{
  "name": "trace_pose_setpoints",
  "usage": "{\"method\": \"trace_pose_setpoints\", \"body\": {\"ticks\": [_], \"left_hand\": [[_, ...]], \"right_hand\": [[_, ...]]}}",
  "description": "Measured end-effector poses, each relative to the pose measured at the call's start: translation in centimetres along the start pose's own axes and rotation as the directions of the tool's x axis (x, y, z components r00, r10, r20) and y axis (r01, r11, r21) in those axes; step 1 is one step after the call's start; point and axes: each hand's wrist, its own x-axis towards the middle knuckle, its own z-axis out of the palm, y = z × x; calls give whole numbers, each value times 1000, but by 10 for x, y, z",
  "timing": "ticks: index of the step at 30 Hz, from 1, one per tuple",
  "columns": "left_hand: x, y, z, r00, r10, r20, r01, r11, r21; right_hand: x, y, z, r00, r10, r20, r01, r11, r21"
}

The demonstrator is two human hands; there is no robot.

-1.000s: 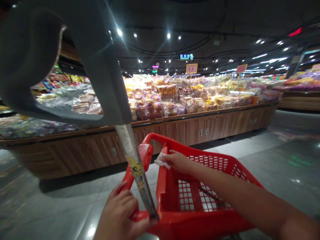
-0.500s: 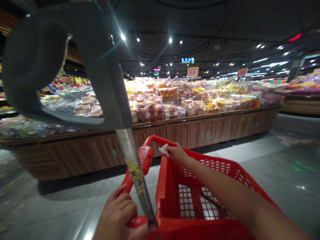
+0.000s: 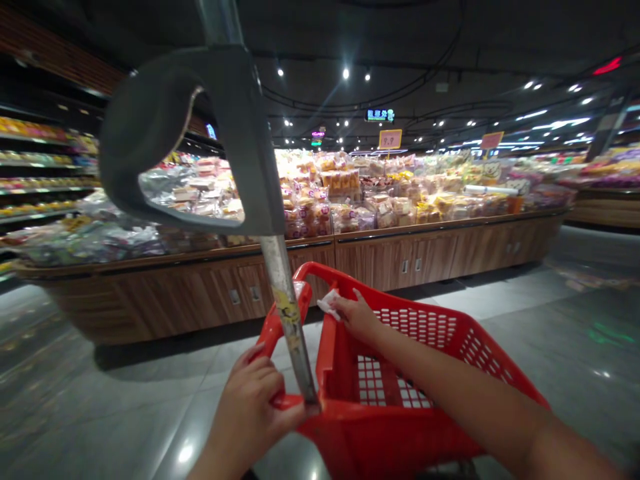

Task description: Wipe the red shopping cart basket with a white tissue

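Observation:
A red plastic shopping basket (image 3: 400, 420) with lattice sides and floor fills the lower middle. My left hand (image 3: 257, 393) is closed round the red bar at its near left end, thumb stretched toward the foot of a worn metal pole (image 3: 284, 293). That pole rises from the basket and carries a large grey loop grip (image 3: 260, 160). On the far side, my right hand (image 3: 357, 317) pinches a crumpled white tissue (image 3: 329, 305) above the basket's inner upright edge. My right forearm crosses over the basket.
A long wood-fronted display counter (image 3: 385, 267) runs behind the basket, heaped with bagged baked goods (image 3: 345, 183). Pink price signs (image 3: 390, 139) stand above it. Stocked shelves (image 3: 40, 163) line the left, and grey tiled floor (image 3: 560, 347) surrounds the basket.
The grey grip and pole now appear farther right and smaller. My left hand has shifted right and its thumb lies nearer the pole's foot. My right hand still pinches the tissue.

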Motion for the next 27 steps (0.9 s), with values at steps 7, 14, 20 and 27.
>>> {"method": "trace_pose_setpoints", "body": {"ticks": [7,14,20,27], "left_hand": [[0,2,1,1000,-28,3,28,999,33],[4,3,1,999,-51,11,50,997,57],[4,0,2,998,-62,22,60,994,86],[3,-18,3,996,-57,73,50,995,87]], "right_hand": [[-53,-47,-23,939,-263,220,200,941,272],[-61,-72,-34,946,-214,245,131,940,314],[-67,-72,-35,948,-203,245,118,939,322],[-91,-88,-39,996,-43,75,20,959,284]]}}
